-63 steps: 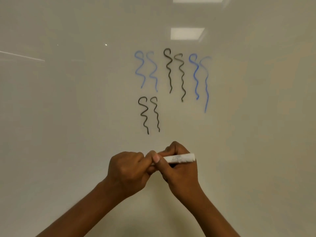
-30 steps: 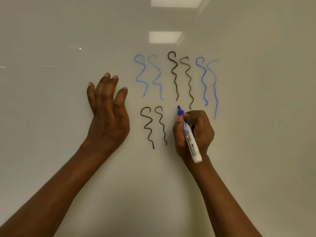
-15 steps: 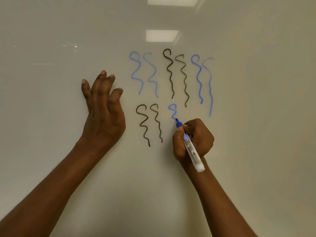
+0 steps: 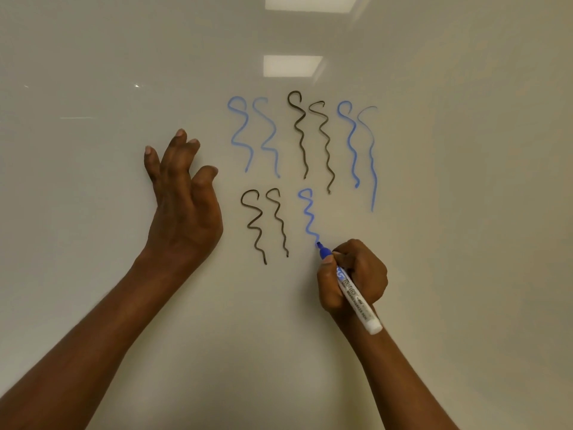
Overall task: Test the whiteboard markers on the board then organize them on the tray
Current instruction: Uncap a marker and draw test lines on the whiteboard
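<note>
The whiteboard (image 4: 93,243) fills the view. My right hand (image 4: 356,277) grips an uncapped blue marker (image 4: 356,296) with a white barrel, its blue tip touching the board at the bottom of a fresh blue squiggle (image 4: 308,217). My left hand (image 4: 183,200) rests against the board to the left of the drawings, fingers spread and mostly straight. The marker's cap is not visible. No tray is in view.
Several older squiggles sit on the board: two light blue (image 4: 252,135), two black (image 4: 313,138) and two blue (image 4: 359,144) in the top row, two black (image 4: 265,223) below. Ceiling lights reflect near the board's top (image 4: 293,65).
Two seconds ago both hands held the marker together. Since then my left hand went to the board, and my right hand has drawn a blue squiggle downward, now longer than half a second ago.
</note>
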### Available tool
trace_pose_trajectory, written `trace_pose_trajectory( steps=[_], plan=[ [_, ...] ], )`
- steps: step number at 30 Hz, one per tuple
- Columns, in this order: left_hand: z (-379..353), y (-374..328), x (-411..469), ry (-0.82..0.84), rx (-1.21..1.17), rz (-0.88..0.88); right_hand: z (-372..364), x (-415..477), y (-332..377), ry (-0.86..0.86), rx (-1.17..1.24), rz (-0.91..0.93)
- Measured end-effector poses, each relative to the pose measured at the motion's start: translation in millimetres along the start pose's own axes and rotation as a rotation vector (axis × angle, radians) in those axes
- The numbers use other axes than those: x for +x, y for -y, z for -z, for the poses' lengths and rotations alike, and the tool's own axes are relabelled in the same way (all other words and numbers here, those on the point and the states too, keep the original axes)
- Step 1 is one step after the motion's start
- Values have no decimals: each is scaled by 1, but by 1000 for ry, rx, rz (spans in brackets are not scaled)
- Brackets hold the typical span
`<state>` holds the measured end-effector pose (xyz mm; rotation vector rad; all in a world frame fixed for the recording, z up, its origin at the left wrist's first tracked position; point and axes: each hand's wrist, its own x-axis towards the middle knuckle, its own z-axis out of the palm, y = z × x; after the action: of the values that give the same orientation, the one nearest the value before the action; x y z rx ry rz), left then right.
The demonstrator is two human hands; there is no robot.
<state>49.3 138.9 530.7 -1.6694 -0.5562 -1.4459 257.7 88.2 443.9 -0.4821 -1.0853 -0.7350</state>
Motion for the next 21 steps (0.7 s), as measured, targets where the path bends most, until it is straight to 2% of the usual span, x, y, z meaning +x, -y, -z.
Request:
trace_pose_trajectory(
  steps=[3,7,12,16,19,21],
  plan=[
    [0,0,-1,0,3,-5,1,8,0,-18,83,-86],
    [1,1,-1,19,-1,-15,-3,26,-2,-37,49,-122],
    [0,1,-2,15,26,-26,-13,33,-5,-49,3,-48],
    [0,1,-3,13,26,-20,-12,32,-3,-8,-17,79],
    [0,2,-3,10,28,-26,-8,31,1,-44,-56,-22],
    [-1,2,-3,4,34,-28,-7,27,1,-57,-87,17]
  ],
)
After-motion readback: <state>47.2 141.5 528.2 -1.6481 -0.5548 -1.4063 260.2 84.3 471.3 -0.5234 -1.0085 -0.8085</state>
